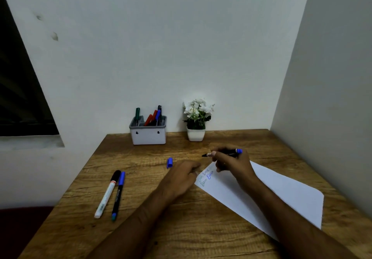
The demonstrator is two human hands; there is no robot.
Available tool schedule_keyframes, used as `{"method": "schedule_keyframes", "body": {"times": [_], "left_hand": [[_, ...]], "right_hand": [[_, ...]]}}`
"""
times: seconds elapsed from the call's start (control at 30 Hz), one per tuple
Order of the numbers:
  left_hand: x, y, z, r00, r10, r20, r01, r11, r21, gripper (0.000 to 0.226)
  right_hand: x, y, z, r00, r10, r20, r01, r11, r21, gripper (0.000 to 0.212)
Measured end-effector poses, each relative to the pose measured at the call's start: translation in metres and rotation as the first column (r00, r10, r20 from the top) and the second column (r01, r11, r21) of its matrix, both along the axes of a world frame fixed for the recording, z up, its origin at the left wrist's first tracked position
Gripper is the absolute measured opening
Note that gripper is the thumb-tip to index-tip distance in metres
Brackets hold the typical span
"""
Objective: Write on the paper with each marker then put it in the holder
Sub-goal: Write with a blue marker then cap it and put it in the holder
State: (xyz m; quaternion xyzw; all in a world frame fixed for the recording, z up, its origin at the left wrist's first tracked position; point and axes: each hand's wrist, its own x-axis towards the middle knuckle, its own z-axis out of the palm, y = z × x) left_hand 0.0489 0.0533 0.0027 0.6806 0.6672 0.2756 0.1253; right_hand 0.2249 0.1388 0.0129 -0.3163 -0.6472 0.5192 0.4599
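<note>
Wooden table (141, 214) fills the head view, set against a pale wall. On it a white paper (271, 194) lies slanted at the right, with a few short lines of blue and green writing near its far left corner.

The right hand (231, 165) is above that corner, its fingers curled round a blue marker (231, 153). The marker lies almost level, its uncapped dark tip pointing left and clear of the sheet, its blue end sticking out to the right of the hand. The marker's blue cap (169, 162) lies alone on the wood, just left of the left hand.

The left hand (184, 175) rests palm down at the paper's left corner. Its fingers bend loosely and grip nothing; whether the fingertips touch the sheet I cannot tell.

Two capped markers lie side by side at the left of the table: a white one with a black cap (107, 194) and a black one with a blue cap (118, 195).

At the back edge stands the holder (148, 136), white with a grey rim, with green, red, blue and black markers upright or leaning in its compartments. A small white pot of white flowers (196, 119) stands to its right.
</note>
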Motion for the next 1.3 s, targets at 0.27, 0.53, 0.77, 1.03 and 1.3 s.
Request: {"method": "schedule_keyframes", "body": {"times": [0.27,0.53,0.77,1.03,1.3], "left_hand": [[-0.035,0.019,0.016,0.959,0.257,-0.118,-0.248,0.965,0.083,0.031],[-0.044,0.02,0.014,0.853,0.448,-0.267,-0.455,0.89,0.039,0.007],[-0.045,0.027,0.008,0.863,0.455,-0.22,-0.461,0.887,0.027,0.012],[-0.047,0.035,0.027,0.764,0.504,0.402,-0.553,0.833,0.006,0.012],[-0.033,0.036,0.033,0.472,0.408,0.781,-0.542,0.833,-0.108,0.009]], "right_hand": [[-0.003,0.001,0.01,0.997,0.036,-0.071,-0.038,0.999,-0.03,0.015],[-0.007,0.006,0.006,0.999,-0.015,-0.048,0.018,0.998,0.067,0.015],[-0.012,0.009,0.0,0.998,-0.056,-0.011,0.056,0.998,0.031,0.021],[-0.016,0.003,-0.001,0.991,-0.074,0.114,0.069,0.997,0.042,0.012],[-0.021,-0.003,0.001,0.977,-0.1,0.188,0.054,0.971,0.234,0.016]]}}
